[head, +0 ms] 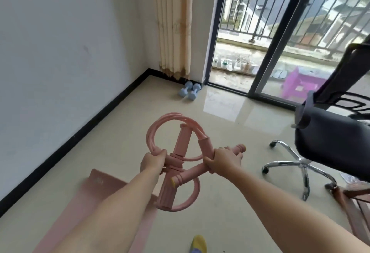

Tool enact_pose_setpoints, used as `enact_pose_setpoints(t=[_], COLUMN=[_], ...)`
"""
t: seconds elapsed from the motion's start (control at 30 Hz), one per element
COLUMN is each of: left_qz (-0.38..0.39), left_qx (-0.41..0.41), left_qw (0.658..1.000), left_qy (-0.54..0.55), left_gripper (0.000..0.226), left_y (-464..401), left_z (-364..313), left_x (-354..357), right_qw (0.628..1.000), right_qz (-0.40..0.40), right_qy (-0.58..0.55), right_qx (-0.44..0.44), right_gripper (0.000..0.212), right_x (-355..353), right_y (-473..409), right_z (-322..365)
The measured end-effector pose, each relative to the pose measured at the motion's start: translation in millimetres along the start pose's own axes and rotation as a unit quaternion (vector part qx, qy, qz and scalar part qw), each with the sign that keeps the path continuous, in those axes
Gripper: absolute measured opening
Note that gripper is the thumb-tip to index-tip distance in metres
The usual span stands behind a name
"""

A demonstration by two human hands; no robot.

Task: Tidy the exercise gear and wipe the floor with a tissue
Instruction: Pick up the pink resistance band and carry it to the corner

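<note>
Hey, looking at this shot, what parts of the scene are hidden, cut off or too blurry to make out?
Head view only:
- Pink pedal puller: the left hand and right hand cover the parts they hold.
- Pink mat: forearms overlap it; blurred.
- Office chair: cut off by the right edge.
- Balcony bottles: too small.

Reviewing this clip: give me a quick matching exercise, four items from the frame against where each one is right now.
Items:
1. pink resistance band
2. blue dumbbells
3. pink mat
4. office chair

Places:
A. on the floor along the left wall
B. held in the air by the left hand and the right hand
C. right side of the room
D. in the corner below the curtain

Pairs: 1-B, 2-D, 3-A, 4-C
</note>
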State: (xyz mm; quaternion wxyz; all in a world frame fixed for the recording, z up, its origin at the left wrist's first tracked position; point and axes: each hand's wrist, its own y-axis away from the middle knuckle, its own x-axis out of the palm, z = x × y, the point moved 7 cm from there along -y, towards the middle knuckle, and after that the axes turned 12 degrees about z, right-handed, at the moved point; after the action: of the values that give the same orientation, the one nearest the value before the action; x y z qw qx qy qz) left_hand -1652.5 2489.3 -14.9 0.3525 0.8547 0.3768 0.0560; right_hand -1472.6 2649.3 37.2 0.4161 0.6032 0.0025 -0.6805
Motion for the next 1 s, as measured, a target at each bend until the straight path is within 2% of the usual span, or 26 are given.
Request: enact_pose_setpoints(t=[0.3,0.5,0.73,1.0], left_qz=[-0.042,-0.046,-0.024,-0.037], left_qx=[-0.014,-0.02,-0.039,-0.067], left_qw=[0.999,0.998,0.998,0.993], left_qy=[-0.007,-0.024,0.034,0.086], left_gripper=[0.037,0.041,0.034,0.039], left_y=[-173.1,-308.4,-430.0,-608.1], left_z=[-133.6,-252.3,-368.5,-469.5], left_x=[-3.6,-18.2,-25.5,-28.0], right_qw=[0.999,0.999,0.999,0.997], right_qz=[0.027,-0.012,-0.029,0.012], right_qy=[0.034,0.027,0.028,0.063], right_qx=[-0.032,-0.034,-0.036,-0.051], right_gripper=[0.044,0.034,0.027,0.027], right_x=[-91.1,-169.0,-249.9,-314.5], right_y=[-215.2,-370.4,-506.9,-714.1], right_z=[42.0,90.2,144.6,191.4])
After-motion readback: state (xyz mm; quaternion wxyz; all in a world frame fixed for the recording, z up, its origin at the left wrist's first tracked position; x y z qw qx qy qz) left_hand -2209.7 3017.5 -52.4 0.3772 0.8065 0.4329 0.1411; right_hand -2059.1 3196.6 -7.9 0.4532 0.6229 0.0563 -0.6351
